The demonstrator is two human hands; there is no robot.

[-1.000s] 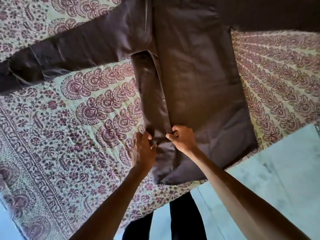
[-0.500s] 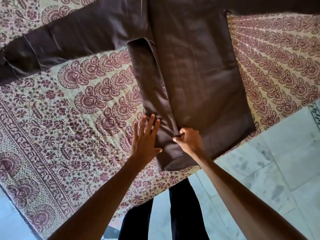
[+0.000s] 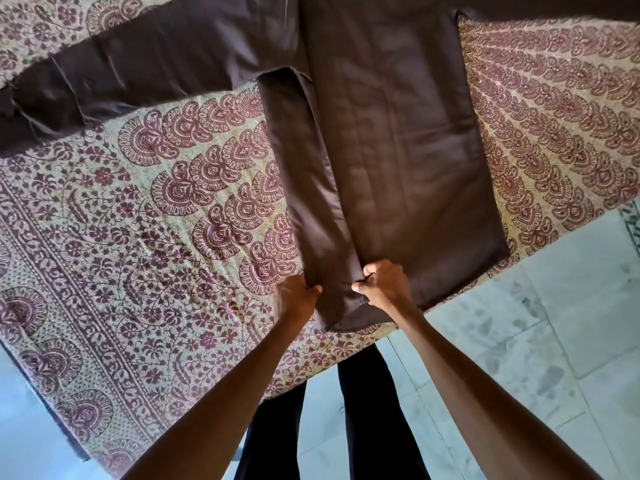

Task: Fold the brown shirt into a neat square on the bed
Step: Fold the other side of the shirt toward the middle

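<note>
Left hand back on brown shirt

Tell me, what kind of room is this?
Probably a bedroom in a home: a bed with a patterned cover, a brown shirt laid flat on it, gripped by the left hand and right hand, and a pale tiled floor beside it.

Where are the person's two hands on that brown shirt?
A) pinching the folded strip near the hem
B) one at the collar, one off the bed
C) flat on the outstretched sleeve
A: the left hand and right hand each pinch the folded strip at the near end of the brown shirt.
</note>
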